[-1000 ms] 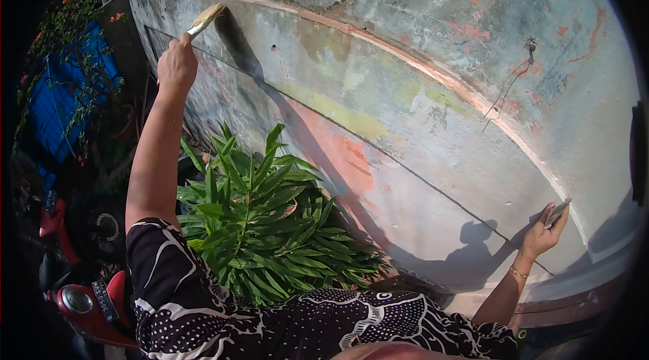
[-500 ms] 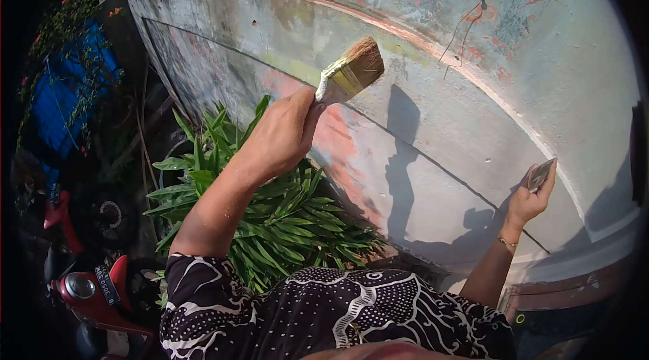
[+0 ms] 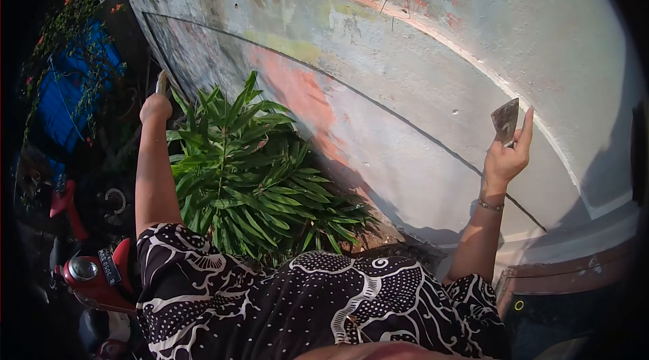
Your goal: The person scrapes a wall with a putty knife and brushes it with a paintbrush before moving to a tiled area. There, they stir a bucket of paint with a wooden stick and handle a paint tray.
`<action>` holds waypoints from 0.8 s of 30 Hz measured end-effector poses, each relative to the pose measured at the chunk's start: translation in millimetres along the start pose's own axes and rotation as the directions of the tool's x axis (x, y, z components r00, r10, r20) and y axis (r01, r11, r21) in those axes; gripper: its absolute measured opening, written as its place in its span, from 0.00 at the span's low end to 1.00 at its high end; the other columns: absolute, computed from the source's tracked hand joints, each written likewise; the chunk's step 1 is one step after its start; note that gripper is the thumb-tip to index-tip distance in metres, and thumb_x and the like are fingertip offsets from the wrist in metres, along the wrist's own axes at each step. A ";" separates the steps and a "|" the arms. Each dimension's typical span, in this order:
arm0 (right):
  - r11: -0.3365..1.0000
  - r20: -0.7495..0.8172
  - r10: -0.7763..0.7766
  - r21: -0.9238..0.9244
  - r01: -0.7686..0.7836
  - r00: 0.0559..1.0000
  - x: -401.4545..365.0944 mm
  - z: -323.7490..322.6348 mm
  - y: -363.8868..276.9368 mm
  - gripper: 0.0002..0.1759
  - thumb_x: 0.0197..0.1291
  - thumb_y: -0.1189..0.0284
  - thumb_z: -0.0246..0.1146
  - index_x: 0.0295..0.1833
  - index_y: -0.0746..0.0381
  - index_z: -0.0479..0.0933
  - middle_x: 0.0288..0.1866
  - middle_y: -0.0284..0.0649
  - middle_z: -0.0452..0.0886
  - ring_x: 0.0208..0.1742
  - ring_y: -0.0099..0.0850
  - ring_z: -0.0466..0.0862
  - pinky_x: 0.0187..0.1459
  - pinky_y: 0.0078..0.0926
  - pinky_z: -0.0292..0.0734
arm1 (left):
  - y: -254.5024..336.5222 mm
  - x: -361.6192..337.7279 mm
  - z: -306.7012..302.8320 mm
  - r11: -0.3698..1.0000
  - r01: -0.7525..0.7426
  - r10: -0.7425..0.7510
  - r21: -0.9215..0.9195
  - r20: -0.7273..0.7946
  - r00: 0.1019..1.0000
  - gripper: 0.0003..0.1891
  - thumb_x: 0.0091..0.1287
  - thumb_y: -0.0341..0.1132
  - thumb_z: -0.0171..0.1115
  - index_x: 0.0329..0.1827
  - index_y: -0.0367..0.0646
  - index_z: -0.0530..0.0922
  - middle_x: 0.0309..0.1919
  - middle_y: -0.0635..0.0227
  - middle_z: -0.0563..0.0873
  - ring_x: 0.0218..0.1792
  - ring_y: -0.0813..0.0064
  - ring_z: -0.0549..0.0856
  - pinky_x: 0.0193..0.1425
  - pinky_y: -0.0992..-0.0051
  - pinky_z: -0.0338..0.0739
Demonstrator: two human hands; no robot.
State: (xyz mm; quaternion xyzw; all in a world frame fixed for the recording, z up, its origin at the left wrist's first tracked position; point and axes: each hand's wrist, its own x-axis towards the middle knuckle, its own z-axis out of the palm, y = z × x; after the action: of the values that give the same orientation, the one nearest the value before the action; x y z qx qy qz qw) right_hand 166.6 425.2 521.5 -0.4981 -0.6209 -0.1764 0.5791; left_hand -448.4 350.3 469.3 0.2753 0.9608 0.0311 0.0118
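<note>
Right hand point(image 3: 507, 162) held scraper point(image 3: 505, 122) near wall point(image 3: 412, 89), fingers clamped, 1 extended. Left hand point(image 3: 156, 108) clamped brush point(image 3: 161, 83) near plant point(image 3: 226, 164). Wall contact probably called for steady reach.

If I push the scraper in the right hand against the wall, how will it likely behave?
The scraper will probably stay fairly stiff, since its flat blade looks like metal. It might twist if pushed off-center, as the blade flares wide beyond the right hand.

Stained scraper point(image 3: 506, 121) — blade up, brush point(image 3: 161, 83) — upright, seen edge-on
</note>
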 end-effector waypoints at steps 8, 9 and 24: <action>0.987 0.141 0.133 -0.107 -0.118 0.981 3.7 -12.1 -19.6 0.32 0.54 0.74 0.62 0.66 0.60 0.63 0.25 0.34 0.73 0.26 0.25 0.73 0.33 0.22 0.70 | 144.3 -113.4 41.1 0.807 -0.339 0.518 -0.483 0.304 0.800 0.18 0.53 0.40 0.60 0.25 0.27 0.76 0.15 0.55 0.76 0.13 0.63 0.78 0.16 0.64 0.69; 0.985 0.153 0.161 -0.081 -0.150 0.975 -1.1 -15.0 -24.6 0.31 0.54 0.73 0.62 0.65 0.61 0.63 0.28 0.36 0.73 0.27 0.29 0.74 0.34 0.25 0.70 | 158.6 -130.6 39.1 0.829 -0.385 0.522 -0.406 0.316 0.792 0.16 0.51 0.36 0.60 0.29 0.26 0.78 0.19 0.51 0.80 0.15 0.59 0.80 0.19 0.65 0.73; 0.573 0.467 -0.676 0.819 0.008 0.570 -150.4 -35.0 -127.8 0.23 0.50 0.83 0.59 0.56 0.61 0.72 0.31 0.41 0.69 0.26 0.35 0.75 0.28 0.28 0.73 | 253.8 -194.3 138.8 0.863 -0.495 0.478 -0.099 0.472 0.741 0.18 0.51 0.31 0.57 0.47 0.46 0.81 0.48 0.60 0.82 0.50 0.62 0.81 0.49 0.67 0.75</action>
State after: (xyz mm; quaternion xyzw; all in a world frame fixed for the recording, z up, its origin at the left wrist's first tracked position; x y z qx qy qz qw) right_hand 55.3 278.6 442.0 -0.0931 -0.9056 0.1925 0.3662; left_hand -144.0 469.6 348.7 0.5152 0.8220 -0.0520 0.2370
